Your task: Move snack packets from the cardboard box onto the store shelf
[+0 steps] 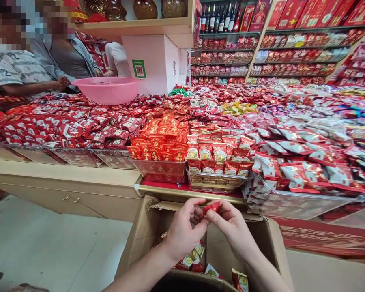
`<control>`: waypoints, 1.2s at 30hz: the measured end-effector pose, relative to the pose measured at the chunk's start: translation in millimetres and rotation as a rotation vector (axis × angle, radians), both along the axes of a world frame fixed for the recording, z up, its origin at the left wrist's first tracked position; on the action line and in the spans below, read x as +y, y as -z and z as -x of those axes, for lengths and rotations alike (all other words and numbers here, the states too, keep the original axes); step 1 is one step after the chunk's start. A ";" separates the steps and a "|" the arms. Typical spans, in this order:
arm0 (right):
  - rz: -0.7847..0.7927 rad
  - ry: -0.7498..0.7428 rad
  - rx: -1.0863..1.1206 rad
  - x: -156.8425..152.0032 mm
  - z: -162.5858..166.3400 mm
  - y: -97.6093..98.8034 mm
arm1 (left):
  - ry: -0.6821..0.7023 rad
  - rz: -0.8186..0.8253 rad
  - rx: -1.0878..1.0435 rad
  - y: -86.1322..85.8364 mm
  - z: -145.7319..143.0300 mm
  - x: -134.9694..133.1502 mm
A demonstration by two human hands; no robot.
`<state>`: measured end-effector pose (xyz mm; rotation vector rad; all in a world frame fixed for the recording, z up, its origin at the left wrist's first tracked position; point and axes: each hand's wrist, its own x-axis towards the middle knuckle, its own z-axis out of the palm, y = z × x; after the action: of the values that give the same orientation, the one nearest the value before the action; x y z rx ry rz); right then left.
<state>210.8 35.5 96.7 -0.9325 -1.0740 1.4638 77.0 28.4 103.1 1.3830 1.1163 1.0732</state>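
Observation:
Above an open cardboard box point(275, 247), both my hands meet at a small red candy packet point(211, 208). My right hand point(231, 225) pinches it between thumb and fingers. From the other side, my left hand point(184, 229) is closed, its curled fingers and thumb at the packet's left edge. Inside the box, loose durian candy packets point(188, 259) lie at the bottom, partly hidden by my forearms. Just beyond the box stands a clear bin with upright rows of durian candy packets point(217, 152). Left of it is a bin of red packets with gold lettering point(158, 150).
More heaped candy bins spread to the left point(63, 125) and right point(310, 170). A pink plastic basket point(109, 89) rests on the heaps near two people point(69, 61). Stocked shelves point(255, 52) line the back. A cabinet point(63, 186) runs below the left bins.

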 end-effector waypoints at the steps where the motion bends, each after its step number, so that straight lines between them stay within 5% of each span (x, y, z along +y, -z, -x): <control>1: 0.032 0.037 0.060 0.2 0.9 0.3 | -0.015 -0.048 0.043 -1.3 0.6 -1.0; 7: 0.253 0.094 0.473 3.5 2.8 1.4 | -0.051 -0.164 0.048 -6.0 4.6 -7.0; 13: 0.200 0.098 0.327 1.0 3.1 6.8 | 0.285 0.766 -0.709 2.0 9.0 -8.6; 15: 0.157 0.046 0.215 -2.7 4.6 6.4 | 0.267 0.886 -0.819 2.8 10.3 -8.9; 20: 0.139 0.061 0.145 -10.3 9.1 0.9 | -0.101 0.517 -0.701 0.6 9.2 -4.9; 24: 0.165 0.084 0.177 -7.5 11.0 -0.8 | -0.078 0.240 -0.516 -1.5 5.2 -1.8; 36: 0.212 0.086 0.216 -7.4 3.7 12.8 | 0.008 0.271 -0.479 6.9 9.7 -3.0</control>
<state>207.1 28.1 83.9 -0.9313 -0.7231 1.5877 67.3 25.4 96.3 0.8564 0.8609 1.1246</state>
